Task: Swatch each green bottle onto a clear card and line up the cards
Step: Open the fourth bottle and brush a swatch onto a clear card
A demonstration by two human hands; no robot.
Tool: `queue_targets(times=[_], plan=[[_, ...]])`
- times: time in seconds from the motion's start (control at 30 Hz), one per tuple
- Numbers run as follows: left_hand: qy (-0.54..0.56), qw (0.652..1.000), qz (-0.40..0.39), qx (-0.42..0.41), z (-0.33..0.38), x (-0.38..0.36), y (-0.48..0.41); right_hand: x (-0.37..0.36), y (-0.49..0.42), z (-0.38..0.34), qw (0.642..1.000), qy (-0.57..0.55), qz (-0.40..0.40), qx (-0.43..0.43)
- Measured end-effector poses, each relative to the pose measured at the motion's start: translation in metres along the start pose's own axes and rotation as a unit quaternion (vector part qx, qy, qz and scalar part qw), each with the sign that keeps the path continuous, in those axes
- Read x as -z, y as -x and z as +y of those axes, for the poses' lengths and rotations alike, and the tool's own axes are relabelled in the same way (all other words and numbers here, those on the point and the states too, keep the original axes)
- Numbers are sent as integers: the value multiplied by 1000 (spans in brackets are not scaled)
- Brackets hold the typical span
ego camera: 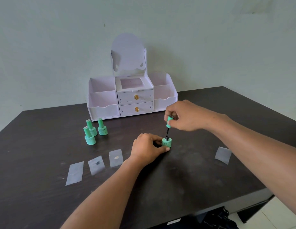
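Observation:
An open green bottle (166, 142) stands mid-table, and my left hand (148, 148) grips its base. My right hand (185, 115) holds the green brush cap (169, 121) just above it, with the dark brush stem reaching down to the bottle's neck. Three capped green bottles (93, 131) stand grouped to the left. Three clear cards lie in a row at the front left: a left card (75, 173), a middle card (96, 164) with a dark smear, and a right card (116, 157) with a pale dab. Another clear card (223, 154) lies alone at the right.
A white vanity organiser (132, 98) with two drawers, side bins and an oval mirror panel stands at the back of the dark table (185, 187). The table's front right edge drops to a tiled floor with a dark object (221, 220) below.

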State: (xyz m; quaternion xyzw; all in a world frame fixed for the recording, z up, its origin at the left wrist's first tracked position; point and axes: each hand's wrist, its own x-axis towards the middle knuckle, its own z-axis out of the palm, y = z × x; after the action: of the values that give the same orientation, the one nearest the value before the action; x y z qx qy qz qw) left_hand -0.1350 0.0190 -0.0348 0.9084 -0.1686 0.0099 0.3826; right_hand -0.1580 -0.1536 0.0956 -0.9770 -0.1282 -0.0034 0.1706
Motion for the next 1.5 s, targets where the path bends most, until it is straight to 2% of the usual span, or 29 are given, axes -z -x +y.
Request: queue_targets(times=[0.17,0.33,0.5,0.6,0.73,0.93,1.23,1.33,1.5], plan=[[2,1000,-12,5,1,2,0,0,1,2,1000,-5,6,-1],[5,997,-71,5,7,18,-1,2,10,11,998,-46,32,-16],[-22,999,-2,-31,27,39,-3,17,33,31,993,-78,76,-47],[-11,997,13,-69,48,39,-8,27,54,52,988,-92,94,-78],[1,994,-11,-110,81,7,-9,32,82,83,980,-112,104,-128],[-46,978,-108,-171,104,-60,-6,21,117,124,963,-147,119,-194],[-151,952,-137,-228,111,-96,-18,8,133,148,949,-191,122,-220],[-187,942,-124,-249,106,-88,-15,1,128,147,949,-198,119,-217],[-260,921,-49,-286,93,-73,-5,-11,116,137,950,-214,109,-202]])
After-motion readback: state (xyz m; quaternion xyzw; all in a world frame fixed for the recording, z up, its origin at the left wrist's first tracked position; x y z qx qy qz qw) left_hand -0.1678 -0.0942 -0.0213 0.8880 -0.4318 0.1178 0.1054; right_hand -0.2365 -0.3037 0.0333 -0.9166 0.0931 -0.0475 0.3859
